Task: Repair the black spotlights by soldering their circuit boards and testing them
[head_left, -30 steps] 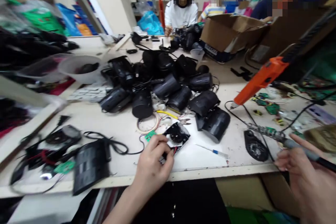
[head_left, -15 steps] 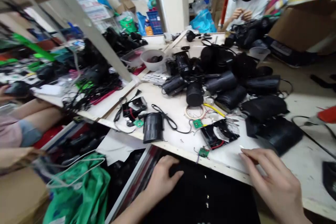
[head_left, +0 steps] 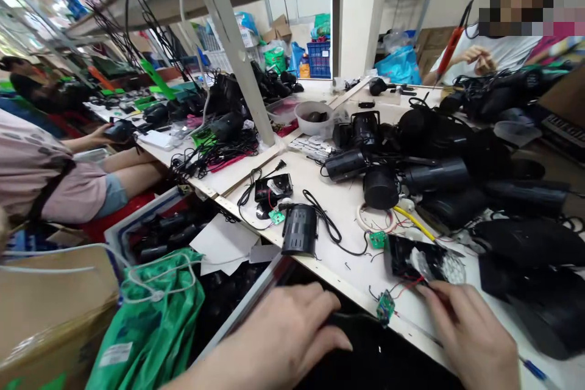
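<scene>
Before the white table (head_left: 350,283), the left hand (head_left: 301,326) holds thumb and fingers apart. The right hand (head_left: 478,332) reaches the near side of a black lamp (head_left: 427,253); I cannot tell whether it grips. The lamp lies near the table's front edge, long axis left to right, clear disc pointing right. A small green board (head_left: 385,306) sits at that edge.

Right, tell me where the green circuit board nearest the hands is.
In the head view, right of centre, the green circuit board is at the front edge of the white bench, between the left hand and right hand.

Black housing (head_left: 435,255) lying open, green board (head_left: 385,306) beside.
</scene>
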`<state>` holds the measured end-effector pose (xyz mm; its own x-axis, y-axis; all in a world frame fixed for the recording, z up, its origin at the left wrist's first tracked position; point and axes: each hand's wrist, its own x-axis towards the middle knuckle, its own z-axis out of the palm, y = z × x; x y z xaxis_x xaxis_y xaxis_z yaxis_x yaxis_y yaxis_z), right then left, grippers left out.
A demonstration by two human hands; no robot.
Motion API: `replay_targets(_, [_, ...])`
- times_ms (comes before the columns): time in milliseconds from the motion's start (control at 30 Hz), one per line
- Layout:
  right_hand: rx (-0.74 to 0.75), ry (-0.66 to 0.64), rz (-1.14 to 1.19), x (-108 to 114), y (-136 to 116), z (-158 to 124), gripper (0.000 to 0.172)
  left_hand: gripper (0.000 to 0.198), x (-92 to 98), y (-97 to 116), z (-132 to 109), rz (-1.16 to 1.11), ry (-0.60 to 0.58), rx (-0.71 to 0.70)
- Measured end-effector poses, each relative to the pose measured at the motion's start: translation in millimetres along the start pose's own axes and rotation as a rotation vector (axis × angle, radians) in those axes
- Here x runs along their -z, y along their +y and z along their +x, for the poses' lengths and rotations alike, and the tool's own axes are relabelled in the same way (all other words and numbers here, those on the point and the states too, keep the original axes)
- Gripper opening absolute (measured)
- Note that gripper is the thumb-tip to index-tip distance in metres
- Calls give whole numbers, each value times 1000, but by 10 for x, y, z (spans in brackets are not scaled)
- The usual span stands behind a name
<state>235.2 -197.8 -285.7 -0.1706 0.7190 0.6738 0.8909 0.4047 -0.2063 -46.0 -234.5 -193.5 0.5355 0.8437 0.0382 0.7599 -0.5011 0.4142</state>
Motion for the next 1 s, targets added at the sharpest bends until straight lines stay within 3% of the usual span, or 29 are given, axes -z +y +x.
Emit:
replay_targets(100, [43,5,-5,-124,-141,148,28,32,593,72,129,366,273,-100])
replay_targets(167, [83,11,-30,-196,-213,245,29,31,812,48,341,588,358,-164])
replay_targets(233, [107,23,-72,-242,-244,328,30,26,909,-43,601,714,377,-250])
replay_targets(433, [58,104,-194,-210,-165,436,33,29,788,-601,1297,704,228,-260])
replay_targets(533, [78,111,-271,-177,-143,429,27,26,644,-848,1419,619,148,-189])
replay_targets(600, [114,110,-303,-171,-147,415,23,21,578,-932,1369,556,139,-162])
replay_targets(700, [142,90,-307,-176,-153,377,20,33,531,-1003,1060,455,189,-68])
replay_targets(767, [127,53,-258,-172,-153,335,21,36,482,-1098,688,431,221,99])
replay_targets(867, [46,7,-161,-128,-172,249,23,44,287,-1385,-70,445,211,495])
replay_targets(1000, [-85,-4,-29,-25,-196,104,22,32,-147,-1867,-1238,439,-19,949])
